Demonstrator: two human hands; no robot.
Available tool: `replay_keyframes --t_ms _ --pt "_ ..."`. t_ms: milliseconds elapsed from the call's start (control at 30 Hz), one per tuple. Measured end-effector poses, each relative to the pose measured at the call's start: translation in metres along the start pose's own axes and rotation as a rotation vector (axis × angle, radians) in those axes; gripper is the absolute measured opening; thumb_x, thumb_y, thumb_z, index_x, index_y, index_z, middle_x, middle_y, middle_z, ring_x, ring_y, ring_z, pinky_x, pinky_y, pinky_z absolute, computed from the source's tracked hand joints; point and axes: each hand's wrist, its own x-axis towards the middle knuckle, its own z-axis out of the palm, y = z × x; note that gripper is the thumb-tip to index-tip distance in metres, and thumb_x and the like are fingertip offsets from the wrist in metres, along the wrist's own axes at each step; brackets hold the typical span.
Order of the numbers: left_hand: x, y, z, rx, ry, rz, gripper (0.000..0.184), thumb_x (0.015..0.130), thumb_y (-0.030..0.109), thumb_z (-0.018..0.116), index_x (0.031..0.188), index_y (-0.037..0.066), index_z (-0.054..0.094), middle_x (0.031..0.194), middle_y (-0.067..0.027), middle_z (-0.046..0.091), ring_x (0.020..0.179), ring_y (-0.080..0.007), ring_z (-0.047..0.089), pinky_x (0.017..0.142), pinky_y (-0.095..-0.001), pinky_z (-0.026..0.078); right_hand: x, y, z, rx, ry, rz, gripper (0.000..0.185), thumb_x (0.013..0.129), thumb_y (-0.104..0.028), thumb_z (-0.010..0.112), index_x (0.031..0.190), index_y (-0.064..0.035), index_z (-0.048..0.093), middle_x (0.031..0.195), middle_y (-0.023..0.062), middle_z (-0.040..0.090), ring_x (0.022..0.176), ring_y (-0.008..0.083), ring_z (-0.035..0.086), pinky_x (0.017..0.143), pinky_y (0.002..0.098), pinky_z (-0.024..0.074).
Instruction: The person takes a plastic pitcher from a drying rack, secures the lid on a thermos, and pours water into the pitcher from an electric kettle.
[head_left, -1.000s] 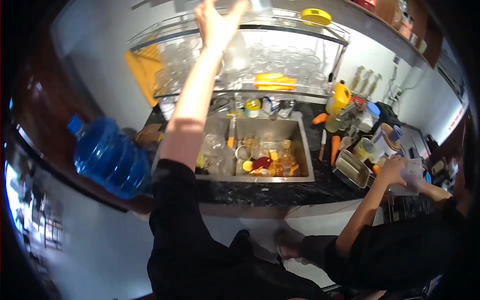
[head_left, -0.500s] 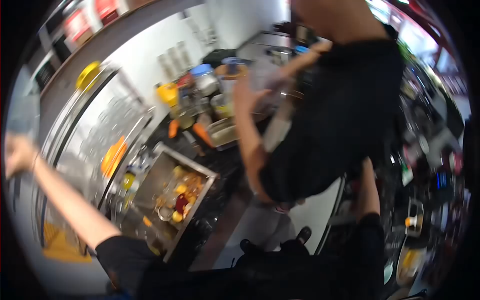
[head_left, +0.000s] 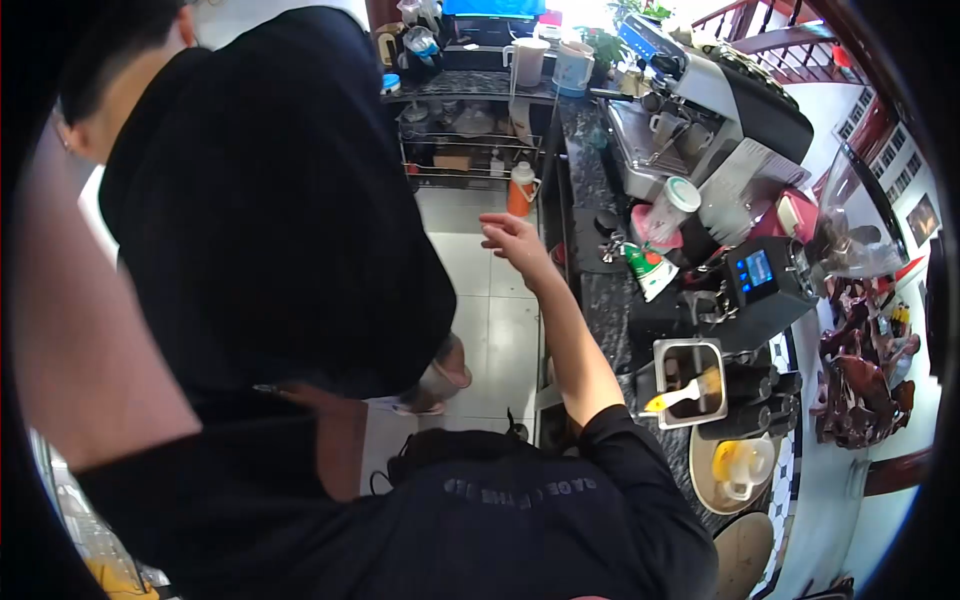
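My right hand point(head_left: 515, 243) is held out over the gap beside the counter, palm down. Its fingers are loosely bent and apart, with nothing in them. An orange thermos flask point(head_left: 520, 190) appears just beyond it, on the floor or a low shelf; I cannot tell which. My left forearm point(head_left: 95, 340) rises close to the camera at the left, and its hand is out of view. A co-worker in a black shirt point(head_left: 270, 190) stands right in front of me, between my two arms.
Along the right runs a dark stone counter point(head_left: 597, 220) with a coffee machine point(head_left: 700, 100), a lidded cup point(head_left: 674, 203) and a grinder with a blue screen point(head_left: 765, 285). Nearer are a metal container point(head_left: 690, 345) with a brush point(head_left: 680, 395) and a round tray point(head_left: 705, 475).
My view has swung right, from the sink and glass rack to the coffee counter. My left hand has left the view; my right hand has come into sight. The co-worker now appears at the left.
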Motion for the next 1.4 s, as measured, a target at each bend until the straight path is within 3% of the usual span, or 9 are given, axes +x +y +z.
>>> replay_keyframes --t_ms 300,667,767,933,1000,1100,1233,1367,1400 --pt "0.109 0.031 0.263 -0.544 -0.288 -0.316 0.043 0.076 0.028 0.057 0.107 0.0 0.044 0.116 -0.0265 0.037 0.077 -0.0284 0.052 0.061 -0.0344 0.049 0.041 -0.052 -0.138 0.173 0.378 -0.197 0.024 0.088 -0.013 0.052 0.109 -0.0045 0.061 0.094 0.0064 0.065 0.074 0.0125 0.061 0.069 0.0211 0.0448" --pt "0.376 -0.124 0.587 -1.412 -0.171 -0.87 0.042 0.081 0.019 0.05 0.116 -0.002 0.038 0.117 -0.0291 0.036 0.068 -0.0271 0.056 0.052 -0.0304 0.052 0.272 -0.003 -0.19 0.059 0.296 0.006 0.027 0.088 -0.011 0.052 0.114 -0.0049 0.057 0.096 0.0092 0.064 0.066 0.0132 0.062 0.061 0.0203 0.0461" --pt "0.397 -0.182 0.659 -1.772 -0.21 -1.103 0.042 0.083 0.016 0.049 0.118 -0.002 0.036 0.117 -0.0298 0.036 0.066 -0.0267 0.057 0.05 -0.0293 0.052 0.381 -0.015 -0.188 0.071 0.218 0.02 0.034 0.088 -0.014 0.054 0.121 -0.0056 0.052 0.106 0.0097 0.062 0.075 0.0125 0.062 0.064 0.0202 0.0464" --pt "0.331 -0.235 0.698 -2.377 -0.491 -1.754 0.042 0.085 0.012 0.046 0.122 -0.003 0.033 0.118 -0.031 0.035 0.062 -0.0261 0.059 0.046 -0.0275 0.054 0.507 -0.048 -0.135 0.064 0.104 -0.167 0.049 0.087 -0.017 0.054 0.133 -0.0063 0.04 0.126 0.0134 0.048 0.11 0.0206 0.049 0.09 0.0268 0.0387" --pt "0.297 -0.224 0.671 -2.425 -0.582 -2.022 0.014 0.088 0.014 0.046 0.089 0.001 0.052 0.073 -0.0143 0.057 0.05 -0.0225 0.058 0.053 -0.0326 0.056 0.549 -0.048 -0.11 0.091 0.032 -0.259 0.054 0.086 -0.016 0.053 0.136 -0.0068 0.036 0.132 0.014 0.043 0.12 0.0235 0.042 0.098 0.0296 0.0333" --pt "0.248 -0.241 0.668 -2.144 -0.206 -1.791 0.016 0.087 0.012 0.048 0.093 -0.002 0.053 0.077 -0.0161 0.059 0.052 -0.0216 0.058 0.051 -0.0311 0.056 0.587 -0.037 -0.077 0.151 -0.196 -0.174 0.055 0.085 -0.011 0.049 0.137 -0.0072 0.034 0.133 0.0159 0.041 0.122 0.0254 0.039 0.099 0.0317 0.0328" --pt "0.248 -0.231 0.639 -1.429 0.123 -1.346 0.035 0.088 0.014 0.055 0.119 0.002 0.045 0.112 -0.0148 0.056 0.085 -0.0228 0.063 0.072 -0.0245 0.055 0.633 -0.015 -0.034 0.186 -0.414 -0.094 0.057 0.082 -0.005 0.045 0.138 -0.0073 0.033 0.134 0.018 0.039 0.122 0.0271 0.038 0.099 0.0337 0.0331" --pt "0.243 -0.251 0.632 -1.319 0.427 -1.437 0.038 0.087 0.012 0.057 0.122 0.002 0.045 0.105 -0.0123 0.06 0.094 -0.0218 0.061 0.085 -0.0314 0.051 0.686 0.011 -0.001 0.052 -0.618 0.045 0.061 0.074 0.001 0.042 0.135 -0.0061 0.037 0.126 0.018 0.047 0.114 0.0254 0.047 0.095 0.0329 0.0374" --pt "0.224 -0.266 0.631 -1.248 0.256 -1.379 0.045 0.084 0.014 0.061 0.124 0.003 0.043 0.11 -0.0119 0.056 0.095 -0.0205 0.059 0.084 -0.0339 0.05 0.7 0.014 0.007 0.062 -0.687 0.134 0.062 0.071 0.002 0.041 0.133 -0.0055 0.039 0.122 0.0174 0.052 0.109 0.0243 0.051 0.093 0.0324 0.039"
